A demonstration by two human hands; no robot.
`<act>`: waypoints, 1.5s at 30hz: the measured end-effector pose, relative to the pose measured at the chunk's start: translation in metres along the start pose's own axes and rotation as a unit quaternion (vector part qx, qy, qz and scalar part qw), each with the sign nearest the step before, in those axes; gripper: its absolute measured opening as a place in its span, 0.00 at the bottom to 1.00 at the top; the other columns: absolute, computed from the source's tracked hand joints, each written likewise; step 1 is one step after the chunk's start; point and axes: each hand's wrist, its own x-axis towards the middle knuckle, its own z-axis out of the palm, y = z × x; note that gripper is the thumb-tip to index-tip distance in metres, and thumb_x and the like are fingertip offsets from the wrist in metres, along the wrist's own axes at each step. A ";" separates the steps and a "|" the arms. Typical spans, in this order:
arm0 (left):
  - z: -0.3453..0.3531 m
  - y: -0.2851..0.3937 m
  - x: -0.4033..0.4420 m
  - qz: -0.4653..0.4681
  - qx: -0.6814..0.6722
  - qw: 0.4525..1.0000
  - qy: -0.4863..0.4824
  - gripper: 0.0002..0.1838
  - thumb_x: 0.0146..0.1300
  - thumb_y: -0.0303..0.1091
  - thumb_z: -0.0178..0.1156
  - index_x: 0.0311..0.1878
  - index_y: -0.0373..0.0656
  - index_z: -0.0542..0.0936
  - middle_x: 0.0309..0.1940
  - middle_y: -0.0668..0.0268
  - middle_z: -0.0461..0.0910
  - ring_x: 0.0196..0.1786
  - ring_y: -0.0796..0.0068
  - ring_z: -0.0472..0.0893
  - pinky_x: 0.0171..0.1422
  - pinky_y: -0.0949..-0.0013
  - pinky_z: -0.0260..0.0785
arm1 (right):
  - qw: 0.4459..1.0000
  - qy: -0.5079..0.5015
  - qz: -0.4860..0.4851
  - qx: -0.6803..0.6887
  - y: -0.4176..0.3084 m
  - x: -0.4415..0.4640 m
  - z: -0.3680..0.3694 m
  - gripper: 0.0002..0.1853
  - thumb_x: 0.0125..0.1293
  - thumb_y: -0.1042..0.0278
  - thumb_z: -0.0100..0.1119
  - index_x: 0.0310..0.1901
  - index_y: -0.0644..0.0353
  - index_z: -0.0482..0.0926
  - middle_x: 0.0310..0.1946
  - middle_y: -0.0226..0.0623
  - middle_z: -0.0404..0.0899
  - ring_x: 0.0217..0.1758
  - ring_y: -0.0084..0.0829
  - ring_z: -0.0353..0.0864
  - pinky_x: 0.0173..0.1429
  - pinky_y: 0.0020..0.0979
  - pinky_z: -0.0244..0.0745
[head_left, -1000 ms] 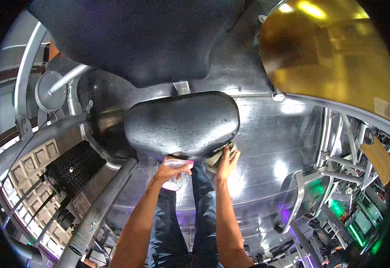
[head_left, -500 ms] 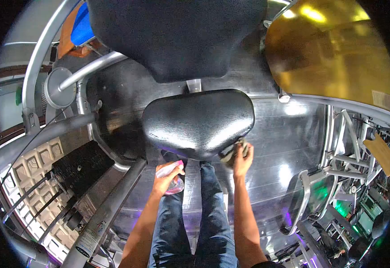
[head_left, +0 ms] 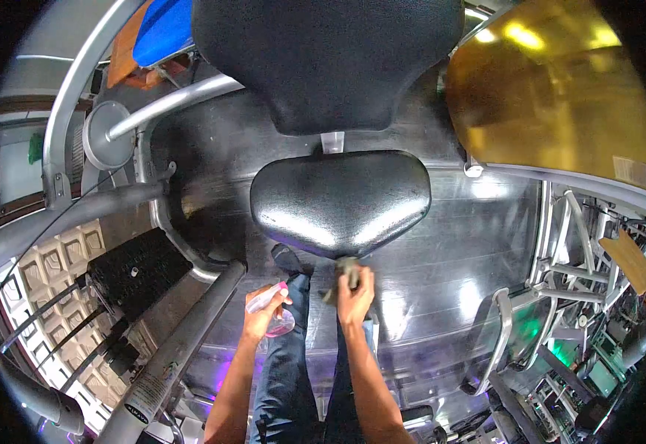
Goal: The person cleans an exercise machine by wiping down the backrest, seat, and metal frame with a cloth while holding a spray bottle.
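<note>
My right hand (head_left: 357, 297) is closed on a crumpled greyish-brown cloth (head_left: 347, 268). The cloth is at the front tip of a black padded seat (head_left: 341, 196); whether it presses on the pad is hard to see. In my left hand (head_left: 262, 314) is a clear spray bottle (head_left: 281, 324) with pink parts, fingers wrapped round its upper part and held apart from the seat. Beyond the seat rises a black padded backrest (head_left: 326, 59), joined by a short metal post (head_left: 332, 142).
A thick grey metal frame tube (head_left: 182, 348) and a black weight stack (head_left: 138, 277) stand at left. A gold reflective panel (head_left: 552, 96) is at upper right, with silver gym machines (head_left: 574, 259) below it. One shoe (head_left: 286, 257) shows on the dark floor (head_left: 471, 251).
My right hand and the cloth have moved left from the seat's right front edge to its front tip. My left hand with the spray bottle sits slightly lower and further left.
</note>
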 end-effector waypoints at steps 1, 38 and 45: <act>0.000 0.001 -0.001 -0.005 0.003 1.000 -0.001 0.13 0.66 0.39 0.66 0.34 0.37 0.84 0.28 0.65 0.85 0.20 0.82 0.74 0.26 0.75 0.65 | 0.999 -0.032 0.002 0.015 -0.004 -0.005 -0.003 0.15 0.58 0.70 0.63 0.47 0.64 0.77 0.41 0.48 0.76 0.45 0.49 0.77 0.53 0.43 0.72; -0.039 -0.025 -0.033 0.003 0.006 0.996 0.092 0.18 0.65 0.44 0.65 0.29 0.36 0.82 0.25 0.64 0.84 0.21 0.81 0.75 0.26 0.74 0.66 | 0.850 0.070 0.280 0.440 -0.045 -0.042 0.094 0.18 0.67 0.58 0.63 0.55 0.51 0.73 0.48 0.29 0.77 0.46 0.27 0.77 0.49 0.31 0.73; -0.041 -0.029 -0.037 -0.010 -0.029 0.996 0.082 0.19 0.65 0.45 0.65 0.33 0.36 0.82 0.27 0.62 0.84 0.21 0.80 0.76 0.26 0.74 0.66 | 0.938 0.243 0.183 0.167 -0.020 -0.004 0.071 0.13 0.68 0.67 0.61 0.49 0.61 0.70 0.42 0.35 0.73 0.48 0.29 0.73 0.54 0.37 0.70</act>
